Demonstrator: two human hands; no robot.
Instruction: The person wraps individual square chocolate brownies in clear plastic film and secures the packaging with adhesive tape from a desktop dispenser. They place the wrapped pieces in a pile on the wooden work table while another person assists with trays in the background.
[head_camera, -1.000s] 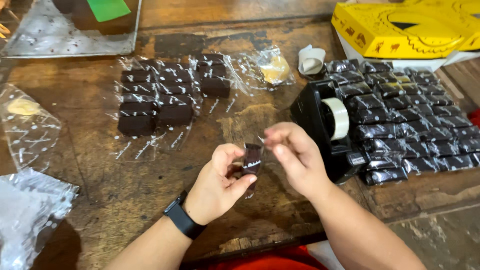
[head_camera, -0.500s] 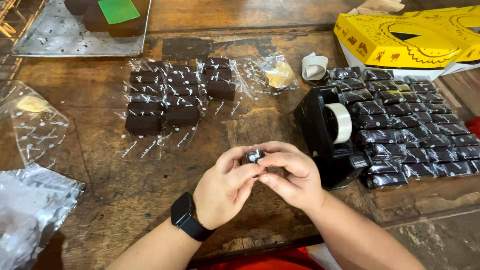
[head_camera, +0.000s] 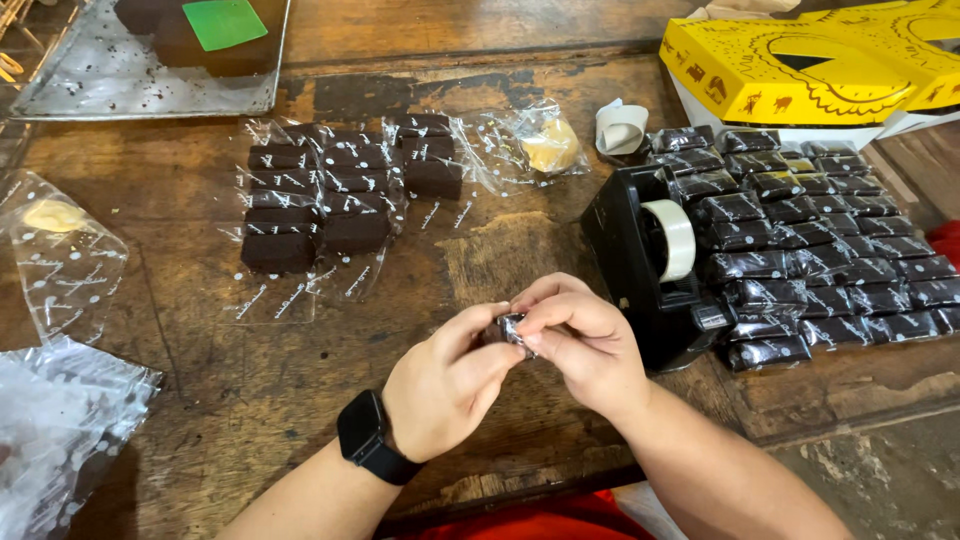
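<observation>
Both hands meet over the wooden table (head_camera: 480, 250). My left hand (head_camera: 445, 385), with a black watch on its wrist, and my right hand (head_camera: 585, 345) pinch one dark brownie piece in clear wrap (head_camera: 508, 328) between their fingertips. Most of that piece is hidden by my fingers. Unwrapped brownie pieces (head_camera: 330, 195) lie on clear dotted wrappers further back on the left. A black tape dispenser (head_camera: 650, 260) with a roll of tape stands just right of my right hand.
Several wrapped brownie pieces (head_camera: 820, 240) lie in rows right of the dispenser. A yellow box (head_camera: 810, 65) sits at the back right, a metal tray (head_camera: 150, 50) with a green card at the back left. Loose clear wrappers (head_camera: 60, 250) lie at the left edge.
My hands have closed together around the wrapped piece and come slightly nearer to me; a second ago they held it more apart and in plainer view.
</observation>
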